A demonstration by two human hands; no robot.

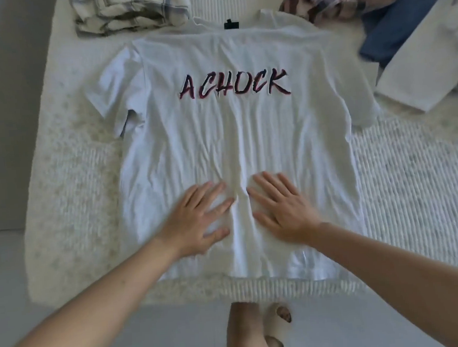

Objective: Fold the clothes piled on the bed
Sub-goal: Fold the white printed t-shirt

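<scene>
The bed point(67, 168), under a pale textured cover, carries a white T-shirt point(233, 135) lettered "ACHOCK", spread flat with its hem toward the near edge. Behind it lie a folded plaid shirt point(129, 9) on the left and a heap of clothes point(390, 18) on the right. The left hand point(198, 218) and right hand point(281, 207) press flat on the shirt's lower middle, each grip released with fingers spread.

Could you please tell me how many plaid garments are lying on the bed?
2. A pale plaid shirt lies folded at the far left edge, and a pinkish plaid garment lies crumpled at the far right. Others may be hidden beyond the frame.
</scene>
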